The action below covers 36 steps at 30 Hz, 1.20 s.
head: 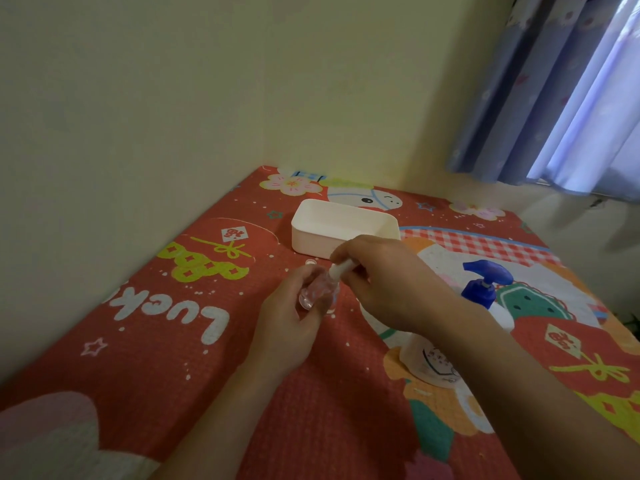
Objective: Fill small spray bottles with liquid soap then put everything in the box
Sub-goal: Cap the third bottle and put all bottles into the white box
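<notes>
My left hand (291,317) grips a small clear spray bottle (317,292), tilted with its base toward me, just above the red patterned table cover. At the bottle's neck, my right hand (384,282) pinches the white spray top (341,270). A small clear cap (310,262) lies on the cover just beyond the bottle. The white box (311,233) stands open behind my hands and looks empty. The soap bottle with a blue pump head (486,284) stands to the right, partly hidden by my right forearm.
The table (194,341) sits in a corner, with a wall along its left and far sides. A blue curtain (554,98) hangs at the upper right. The table's right edge runs down past the soap bottle.
</notes>
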### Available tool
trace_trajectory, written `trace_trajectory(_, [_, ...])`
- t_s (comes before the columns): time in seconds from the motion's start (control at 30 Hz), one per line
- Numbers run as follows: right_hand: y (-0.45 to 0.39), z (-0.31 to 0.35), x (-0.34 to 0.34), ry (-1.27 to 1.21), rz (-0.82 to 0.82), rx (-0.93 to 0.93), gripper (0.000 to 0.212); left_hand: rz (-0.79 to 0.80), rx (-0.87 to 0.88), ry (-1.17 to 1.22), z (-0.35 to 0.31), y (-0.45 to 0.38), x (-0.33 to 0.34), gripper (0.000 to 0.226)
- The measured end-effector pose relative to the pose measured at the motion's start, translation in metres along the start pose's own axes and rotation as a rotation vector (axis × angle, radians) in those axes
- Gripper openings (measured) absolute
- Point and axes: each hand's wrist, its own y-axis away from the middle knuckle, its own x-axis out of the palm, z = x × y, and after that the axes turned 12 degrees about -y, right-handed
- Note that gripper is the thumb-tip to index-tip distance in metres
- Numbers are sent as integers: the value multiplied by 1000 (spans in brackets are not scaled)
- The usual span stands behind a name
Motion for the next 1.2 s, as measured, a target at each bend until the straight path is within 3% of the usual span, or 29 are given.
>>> trace_trajectory(0.3, [-9,-4,-1,86,59,3,26,13,10,-6,4,0,1,37])
trace_trajectory(0.53, [-19,-5,5,260,15,157,59,36,22,-27,8,2,7,39])
trace_trajectory(0.67, [-20,-6,11,58,4,252,69,33,20,-23,5,2,4,33])
trace_trajectory(0.77, [-16,-9,1,-156,68,237,57,20,10,-30,3,1,3,39])
trace_trajectory(0.9, [-13,-10,-6,-51,157,26,27,8,-9,-17,7,1,7,39])
trace_trajectory(1.0, [-14,-9,-2,6,152,45,19,15,13,-18,7,2,9,38])
trace_trajectory(1.2, [-24,-8,6,209,53,156,66,4,9,-12,3,4,7,41])
